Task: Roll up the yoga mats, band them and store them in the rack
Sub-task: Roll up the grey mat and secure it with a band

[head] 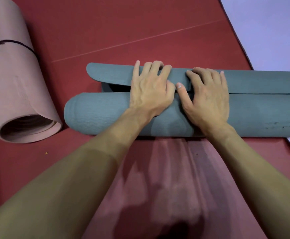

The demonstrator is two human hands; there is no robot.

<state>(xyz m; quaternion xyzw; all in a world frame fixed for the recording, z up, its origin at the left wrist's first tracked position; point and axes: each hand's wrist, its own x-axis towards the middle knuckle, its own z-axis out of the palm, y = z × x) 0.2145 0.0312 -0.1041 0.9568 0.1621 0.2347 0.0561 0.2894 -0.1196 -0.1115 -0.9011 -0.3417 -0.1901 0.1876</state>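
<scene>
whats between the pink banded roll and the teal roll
Only bare red floor, in the head view, separates the pink banded rolled foam mat from the teal rolled foam mat.

Fine wavy ribbing across the roll of the grey-teal mat (106, 114), with a smoother matte flap and small dark specks toward the right end. Plain dusty pink on the pink mat (20, 87), ringed by a thin black band (13, 41), shading to brown inside the coil. Deep red over the floor (140, 19), crossed by one thin paler line (140, 40). Pale lilac-white on the corner patch (270, 31).
</scene>
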